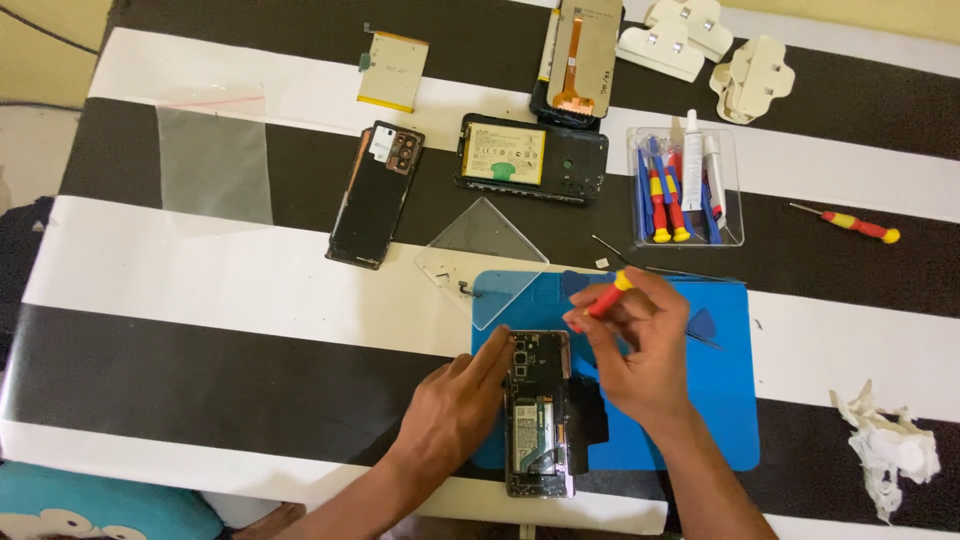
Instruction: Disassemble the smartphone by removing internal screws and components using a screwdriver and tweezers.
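The opened phone (539, 413) is lying lengthwise on the blue mat (725, 400), near the desk's (200, 250) six o'clock edge, insides up so the parts are showing. The left hand (455, 410) is pressing flat against its nine o'clock side, fingers loose and gripping nothing, apparently steadying it. The right hand (635, 345) is pinching a red-and-yellow screwdriver (603, 298) just above the phone's top end. Further out, at twelve o'clock, a clear triangular tray (487, 258) is holding small parts; at one o'clock, a tool box (683, 187).

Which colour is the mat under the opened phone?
The mat is blue, seen best in the head view.
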